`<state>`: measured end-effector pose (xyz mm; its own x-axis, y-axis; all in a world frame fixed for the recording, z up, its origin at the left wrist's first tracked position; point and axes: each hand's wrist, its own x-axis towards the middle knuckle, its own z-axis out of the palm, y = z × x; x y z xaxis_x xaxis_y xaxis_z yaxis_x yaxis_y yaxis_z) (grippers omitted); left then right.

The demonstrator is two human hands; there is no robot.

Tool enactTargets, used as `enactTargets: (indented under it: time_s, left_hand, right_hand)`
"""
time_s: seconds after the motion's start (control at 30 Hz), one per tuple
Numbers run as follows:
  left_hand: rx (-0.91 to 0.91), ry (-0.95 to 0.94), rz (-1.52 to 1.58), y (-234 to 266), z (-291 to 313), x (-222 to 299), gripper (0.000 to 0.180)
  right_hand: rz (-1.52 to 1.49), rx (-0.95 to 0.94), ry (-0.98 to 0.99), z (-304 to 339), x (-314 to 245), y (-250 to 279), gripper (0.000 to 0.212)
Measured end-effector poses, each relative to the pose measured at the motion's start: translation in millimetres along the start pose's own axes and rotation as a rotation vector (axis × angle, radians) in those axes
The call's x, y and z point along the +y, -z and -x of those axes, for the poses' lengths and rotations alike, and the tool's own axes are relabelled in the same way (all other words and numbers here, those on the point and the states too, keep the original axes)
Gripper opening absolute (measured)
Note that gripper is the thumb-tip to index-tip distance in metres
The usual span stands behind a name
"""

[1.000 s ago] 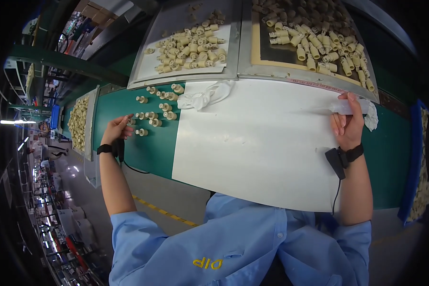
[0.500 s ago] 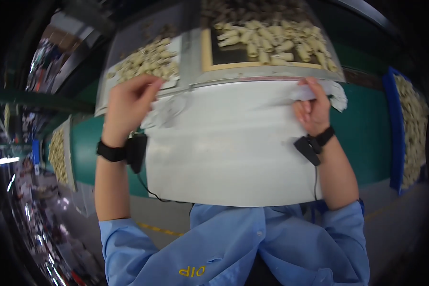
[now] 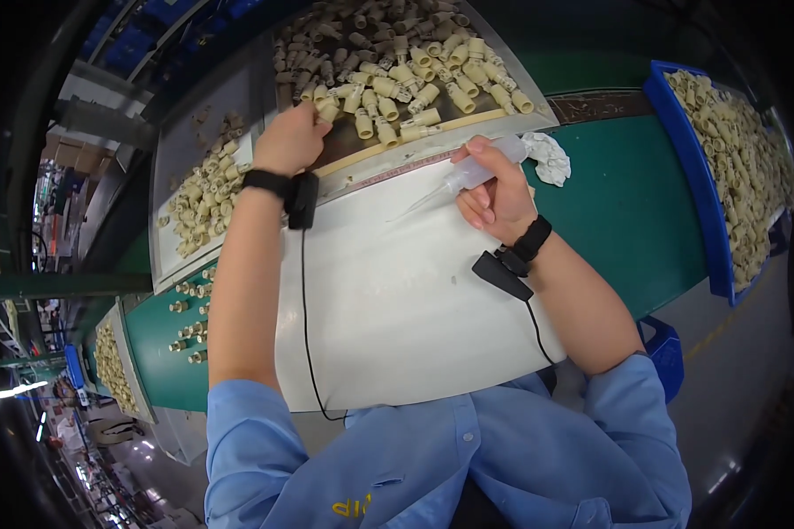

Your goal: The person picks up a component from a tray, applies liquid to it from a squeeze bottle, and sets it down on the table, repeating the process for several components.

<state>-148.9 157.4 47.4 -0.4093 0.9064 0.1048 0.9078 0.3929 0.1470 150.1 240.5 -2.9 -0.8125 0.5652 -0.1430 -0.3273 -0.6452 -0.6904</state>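
Observation:
My right hand (image 3: 494,196) is wrapped around a translucent squeeze bottle (image 3: 490,165), whose long thin nozzle points left and down over a white sheet (image 3: 406,300). My left hand (image 3: 288,141) reaches to the near left corner of a framed tray (image 3: 437,134). Its fingers are bent at a cream cylindrical plastic part (image 3: 328,111); the fingertips are partly hidden behind the hand. Many similar hollow cream parts (image 3: 386,88) lie heaped in that tray. A crumpled white tissue (image 3: 547,159) rests just right of the bottle.
More cream parts (image 3: 203,198) are piled in a tray left of my left arm. Several stand upright (image 3: 178,306) on the green belt (image 3: 626,194). A blue bin (image 3: 692,176) full of parts is at the far right. Black cords hang from both wrist devices.
My left hand has moved right and away from me, from over the left tray to the framed tray's parts. My right hand still holds the bottle. The whole view has shifted and turned.

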Motion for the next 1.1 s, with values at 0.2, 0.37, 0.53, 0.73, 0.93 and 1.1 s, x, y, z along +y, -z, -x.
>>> enactTargets:
  time_s: [0.2,0.37,0.53,0.73,0.93,1.1]
  left_hand:
    - [-0.016,-0.168,0.374,15.2,109.2,65.1,0.023]
    - [0.134,-0.024,0.59,-27.9,157.6,72.5,0.02]
    - [0.176,0.131,0.801,-44.1,171.6,65.9,0.015]
    - [0.254,0.145,0.794,-44.9,182.3,74.4,0.014]
    - [0.318,0.046,0.624,-41.9,184.3,81.4,0.017]
    - [0.361,0.014,0.598,-43.7,185.8,81.4,0.018]
  right_hand:
    - [-0.054,0.0,0.038,3.3,-0.9,8.0,0.03]
    - [0.036,0.009,0.064,3.4,7.8,-3.2,0.029]
    - [0.218,0.061,0.095,8.3,6.6,-9.0,0.029]
    - [0.342,0.073,0.137,10.9,11.9,-12.1,0.03]
    - [0.362,0.039,0.165,9.4,16.1,-5.4,0.031]
    - [0.281,0.156,0.126,13.1,14.9,-21.5,0.028]
